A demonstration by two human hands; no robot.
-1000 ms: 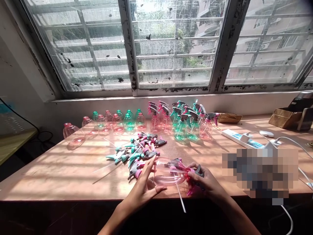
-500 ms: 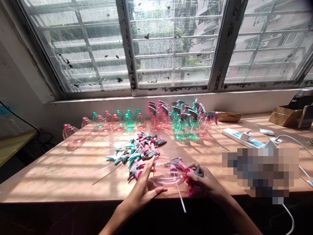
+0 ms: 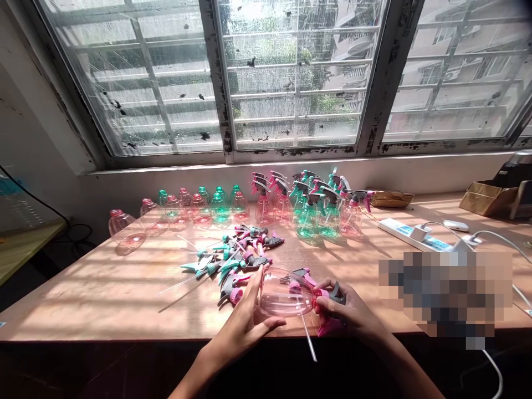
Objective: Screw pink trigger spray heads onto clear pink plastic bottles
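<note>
A clear pink spray bottle (image 3: 282,299) lies sideways between my two hands, low over the table's near edge, its base toward the left. My left hand (image 3: 245,318) wraps the base end, thumb below and fingers along the far side. At the neck end, my right hand (image 3: 347,310) pinches the collar of a pink and grey trigger sprayer (image 3: 337,293). Through the bottle's wall another sprayer (image 3: 305,274) shows, and a thin clear tube (image 3: 310,339) sticks out below. Just beyond my left hand lies a pile of loose trigger sprayers (image 3: 249,259), pink, teal and grey.
Open-topped pink and green bottles (image 3: 201,213) stand at the back left. Bottles fitted with sprayers (image 3: 310,219) stand in the back middle. To the right are a white power strip (image 3: 399,230) with cables, a brown tray (image 3: 390,198), a cardboard box (image 3: 482,197) and a blurred-out patch.
Both hands keep the same hold on the bottle and sprayer, with hardly any movement. The whole view has shifted very slightly.
</note>
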